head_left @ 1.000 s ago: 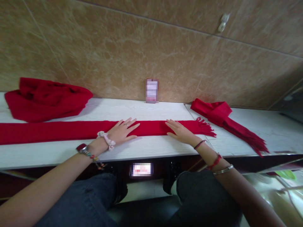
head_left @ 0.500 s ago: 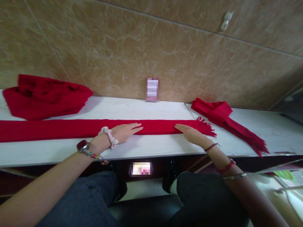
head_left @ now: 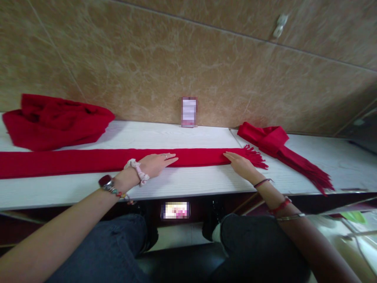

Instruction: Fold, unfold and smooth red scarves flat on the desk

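Observation:
A long red scarf (head_left: 200,158) lies flat as a narrow strip along the white tabletop (head_left: 188,182), its fringe at the right end and its left end beyond the view. On its middle rests my left hand (head_left: 154,165), palm down with fingers stretched out, a ring on one finger. Near the fringed end, my right hand (head_left: 240,163) touches the scarf with extended fingers. Neither hand grips the cloth. To the right, a second red scarf (head_left: 271,139) lies folded over itself, fringe toward the front edge.
A heap of red cloth (head_left: 59,124) sits at the back left against the tiled wall (head_left: 147,63). One phone-like object with a blurred screen (head_left: 189,112) leans on the wall. Below the table edge is another lit screen (head_left: 176,210), between my knees.
My right hand has slid slightly right along the scarf, toward the fringe. My left hand stays at about the same spot.

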Demonstrator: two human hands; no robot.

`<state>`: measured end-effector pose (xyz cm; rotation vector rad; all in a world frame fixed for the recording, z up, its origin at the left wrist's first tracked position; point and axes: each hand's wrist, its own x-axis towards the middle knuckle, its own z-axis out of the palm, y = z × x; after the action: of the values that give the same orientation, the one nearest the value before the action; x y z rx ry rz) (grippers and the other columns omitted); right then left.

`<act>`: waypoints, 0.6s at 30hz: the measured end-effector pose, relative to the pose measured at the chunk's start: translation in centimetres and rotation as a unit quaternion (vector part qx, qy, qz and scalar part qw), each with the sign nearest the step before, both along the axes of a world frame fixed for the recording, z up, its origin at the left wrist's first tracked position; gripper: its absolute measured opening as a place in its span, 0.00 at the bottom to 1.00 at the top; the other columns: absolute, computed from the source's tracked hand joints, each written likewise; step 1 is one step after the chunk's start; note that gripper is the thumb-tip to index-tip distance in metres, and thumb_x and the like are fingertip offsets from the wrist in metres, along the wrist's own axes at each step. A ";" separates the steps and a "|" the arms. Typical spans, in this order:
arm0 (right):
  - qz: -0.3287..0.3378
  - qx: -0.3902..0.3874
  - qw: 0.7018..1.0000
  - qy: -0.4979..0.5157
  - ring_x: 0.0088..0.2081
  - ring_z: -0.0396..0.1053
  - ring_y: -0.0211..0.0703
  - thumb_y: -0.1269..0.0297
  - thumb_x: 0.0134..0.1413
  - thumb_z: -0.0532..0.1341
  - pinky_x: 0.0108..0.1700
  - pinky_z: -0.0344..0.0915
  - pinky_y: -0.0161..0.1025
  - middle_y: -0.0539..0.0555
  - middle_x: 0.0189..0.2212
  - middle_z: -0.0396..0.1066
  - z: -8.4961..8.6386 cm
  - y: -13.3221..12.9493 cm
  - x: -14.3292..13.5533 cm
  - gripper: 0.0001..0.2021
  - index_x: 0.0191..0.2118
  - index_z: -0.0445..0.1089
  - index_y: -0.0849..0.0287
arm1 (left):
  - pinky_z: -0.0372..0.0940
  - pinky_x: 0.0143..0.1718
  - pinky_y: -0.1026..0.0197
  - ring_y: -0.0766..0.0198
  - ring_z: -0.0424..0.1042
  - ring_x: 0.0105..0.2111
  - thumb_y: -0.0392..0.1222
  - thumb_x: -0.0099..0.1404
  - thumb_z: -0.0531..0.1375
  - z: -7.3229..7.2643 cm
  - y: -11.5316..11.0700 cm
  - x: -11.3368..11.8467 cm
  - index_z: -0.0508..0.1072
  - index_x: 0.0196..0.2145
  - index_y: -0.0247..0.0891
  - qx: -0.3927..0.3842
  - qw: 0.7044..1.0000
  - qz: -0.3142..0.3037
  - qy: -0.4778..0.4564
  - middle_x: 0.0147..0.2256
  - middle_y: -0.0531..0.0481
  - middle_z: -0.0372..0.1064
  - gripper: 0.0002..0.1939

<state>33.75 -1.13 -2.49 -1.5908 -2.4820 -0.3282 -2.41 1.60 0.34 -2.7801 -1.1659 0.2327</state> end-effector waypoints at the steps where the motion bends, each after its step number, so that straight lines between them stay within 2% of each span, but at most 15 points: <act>1: -0.006 0.003 1.000 -0.002 0.55 0.61 0.46 0.81 0.51 0.46 0.56 0.61 0.44 0.62 0.54 0.63 -0.1 0.0 0.1 0.26 0.56 0.61 0.66 | 0.56 0.54 0.59 0.63 0.55 0.58 0.26 0.58 0.45 0.0 0.0 0.0 0.56 0.60 0.43 0.002 1.000 0.000 0.000 0.61 0.51 0.50 0.32; 5: -0.028 0.012 1.000 0.006 0.55 0.62 0.47 0.81 0.50 0.45 0.55 0.61 0.44 0.64 0.54 0.64 0.0 0.0 0.4 0.26 0.56 0.62 0.68 | 0.57 0.54 0.62 0.65 0.53 0.59 0.22 0.55 0.44 0.2 0.2 -0.1 0.54 0.61 0.44 -0.002 1.000 -0.004 0.019 0.62 0.52 0.48 0.37; 9: -0.034 -0.001 0.999 0.019 0.54 0.63 0.47 0.83 0.48 0.45 0.56 0.61 0.45 0.63 0.53 0.65 0.4 -0.1 0.5 0.27 0.54 0.64 0.68 | 0.56 0.55 0.59 0.62 0.50 0.61 0.20 0.53 0.44 0.2 0.3 -0.2 0.52 0.61 0.42 0.003 0.999 0.004 0.046 0.63 0.49 0.44 0.39; 13: -0.044 -0.004 0.999 0.022 0.54 0.63 0.47 0.83 0.46 0.46 0.57 0.59 0.44 0.64 0.52 0.66 1.0 0.0 -0.1 0.27 0.53 0.65 0.70 | 0.55 0.55 0.58 0.60 0.50 0.60 0.24 0.58 0.45 -0.3 0.4 0.0 0.54 0.61 0.41 -0.001 1.000 0.014 0.024 0.62 0.48 0.48 0.33; 18: -0.021 -0.019 0.999 0.019 0.54 0.63 0.46 0.80 0.48 0.49 0.56 0.59 0.43 0.60 0.53 0.65 1.7 0.6 -1.1 0.25 0.53 0.65 0.65 | 0.54 0.56 0.57 0.58 0.55 0.58 0.30 0.62 0.46 -0.4 0.7 0.6 0.56 0.60 0.38 0.013 1.000 0.024 0.016 0.60 0.45 0.52 0.28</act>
<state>32.70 -0.52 -0.80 -1.6509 -2.4432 -0.2574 -1.82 2.31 -0.06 -2.7179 -1.2196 0.2620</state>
